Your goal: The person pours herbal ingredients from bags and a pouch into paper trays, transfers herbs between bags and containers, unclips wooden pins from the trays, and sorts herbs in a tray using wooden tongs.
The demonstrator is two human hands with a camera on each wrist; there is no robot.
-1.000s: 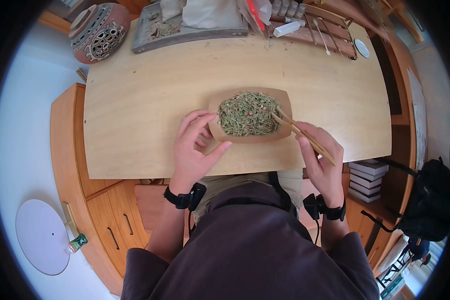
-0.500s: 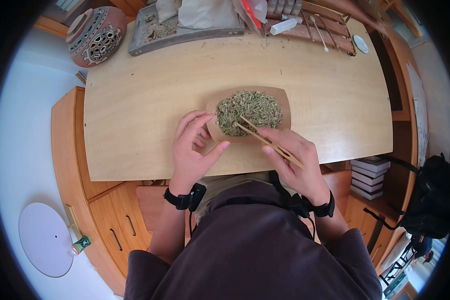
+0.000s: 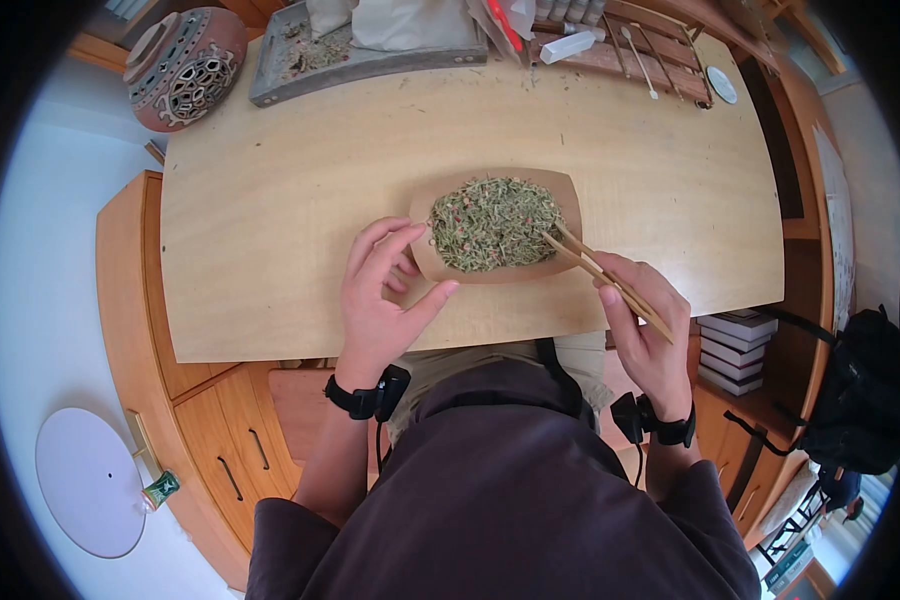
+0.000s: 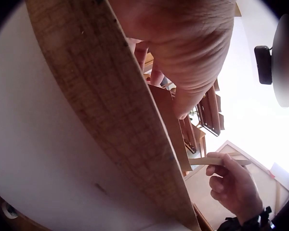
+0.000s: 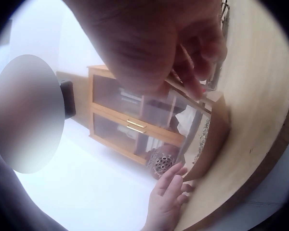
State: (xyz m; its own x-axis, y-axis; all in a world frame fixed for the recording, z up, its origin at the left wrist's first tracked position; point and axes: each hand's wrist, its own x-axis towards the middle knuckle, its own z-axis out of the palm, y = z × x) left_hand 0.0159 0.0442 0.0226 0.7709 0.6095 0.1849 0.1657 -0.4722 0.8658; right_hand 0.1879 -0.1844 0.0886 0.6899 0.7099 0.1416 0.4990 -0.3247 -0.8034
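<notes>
A brown paper tray (image 3: pixel 562 190), heaped with dried green herb (image 3: pixel 495 225) flecked with reddish bits, sits on the table before me. At its left end is my left hand (image 3: pixel 378 290), thumb and fingers spread in a loose curve. The index fingertip is right at the rim, the thumb tip by the near corner. My right hand (image 3: pixel 650 315) pinches bamboo tongs (image 3: pixel 654 318), whose slim tips reach the herb's right side, slightly apart. In the left wrist view the tray's wall (image 4: pixel 167 108) stands beside my thumb; herb shows over its side (image 5: pixel 216 137) in the right wrist view.
Along the table's far edge stand a grey tray (image 3: pixel 380 68) with white bags and plant scraps, a wooden rack (image 3: pixel 660 65) with small tools, and a pierced clay pot (image 3: pixel 190 75) at left. The wooden table's (image 3: pixel 300 180) near edge runs by my wrists.
My right hand swung the tongs left to the herb's near middle, then back to its right side. Some herb has shifted in the heap. The left hand has stayed put.
</notes>
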